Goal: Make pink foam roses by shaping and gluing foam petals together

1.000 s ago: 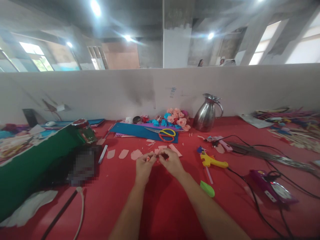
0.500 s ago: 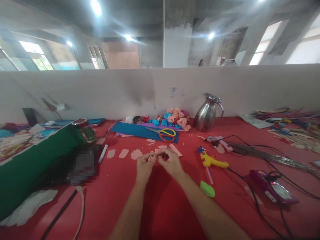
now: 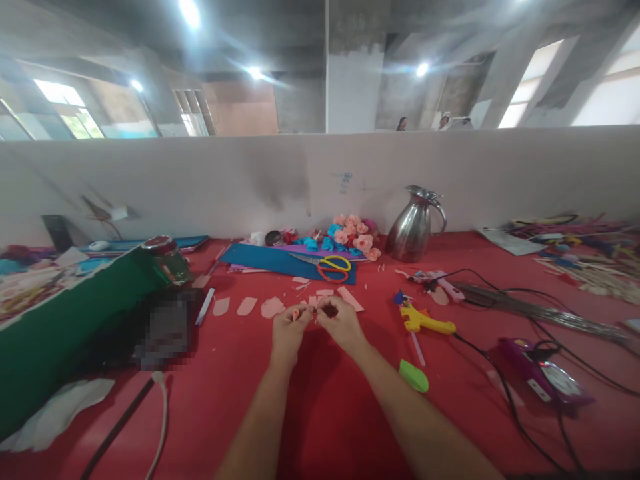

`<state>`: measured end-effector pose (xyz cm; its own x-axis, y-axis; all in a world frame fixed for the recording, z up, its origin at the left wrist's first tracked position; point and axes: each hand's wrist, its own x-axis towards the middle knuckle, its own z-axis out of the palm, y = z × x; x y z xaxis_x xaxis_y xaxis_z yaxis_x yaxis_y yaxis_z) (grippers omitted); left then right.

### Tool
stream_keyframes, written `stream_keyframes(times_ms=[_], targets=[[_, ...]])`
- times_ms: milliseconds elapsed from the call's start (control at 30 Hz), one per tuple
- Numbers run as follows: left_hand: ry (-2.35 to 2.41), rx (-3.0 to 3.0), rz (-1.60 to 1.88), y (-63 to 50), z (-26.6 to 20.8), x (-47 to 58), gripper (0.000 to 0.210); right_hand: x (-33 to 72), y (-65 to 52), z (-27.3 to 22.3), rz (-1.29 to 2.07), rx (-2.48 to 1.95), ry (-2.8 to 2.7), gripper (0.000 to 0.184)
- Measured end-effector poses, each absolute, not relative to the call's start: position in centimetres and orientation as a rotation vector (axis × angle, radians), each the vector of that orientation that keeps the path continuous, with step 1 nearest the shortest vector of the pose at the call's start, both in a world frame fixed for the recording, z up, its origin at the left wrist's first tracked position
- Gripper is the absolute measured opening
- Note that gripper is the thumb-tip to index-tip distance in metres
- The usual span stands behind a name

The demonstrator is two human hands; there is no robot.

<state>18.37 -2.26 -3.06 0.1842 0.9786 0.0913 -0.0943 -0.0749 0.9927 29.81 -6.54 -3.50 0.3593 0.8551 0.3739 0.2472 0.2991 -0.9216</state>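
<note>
My left hand [image 3: 287, 335] is closed on a small piece of pink paper [image 3: 296, 314], which shows between the fingers. Close beside it, my right hand [image 3: 344, 328] is pinched, thumb to forefinger; whatever lies between those fingertips is too small to make out. The fingertips of both hands almost meet above the red table [image 3: 340, 413]. Pink paper petals [image 3: 247, 306] lie in a row to the left of my hands. A pink paper strip [image 3: 351, 299] and smaller scraps are just beyond them. Scissors [image 3: 325, 263] with yellow and red handles rest on blue paper [image 3: 260, 261] farther back.
To the right lie a yellow glue gun [image 3: 427, 322] with its cord, a green scoop-like piece [image 3: 413, 377] and a purple device [image 3: 543, 377]. Behind stand paper flowers [image 3: 357, 235] and a metal jug [image 3: 413, 227]. A green box [image 3: 65, 327] and a lidded jar [image 3: 167, 260] are left.
Both hands stay in nearly the same place. The pink paper in my left hand has shifted slightly between the fingers, and the view has moved very little.
</note>
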Motion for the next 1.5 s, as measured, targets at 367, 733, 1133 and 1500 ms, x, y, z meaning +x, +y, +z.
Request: stream_keyframes(times_ms=[367, 733, 1133, 1500], targets=[[0.940, 1.361, 1.128, -2.5, -2.6, 18.2, 0.015, 30.2, -6.9, -3.0, 0.496, -1.294, -1.268, 0.005], [0.979, 1.434, 1.139, -2.4, -2.8, 18.1, 0.014, 30.4, -7.0, -2.6, 0.601, -1.253, -1.267, 0.005], [0.923, 1.446, 1.133, -2.1, -3.1, 18.0, 0.012, 30.5, -6.9, -2.8, 0.515, -1.321, -1.329, 0.004], [0.903, 0.998, 1.136, -2.1, -2.4, 18.1, 0.023, 30.6, -6.9, -2.2, 0.794, -1.273, -0.872, 0.017]])
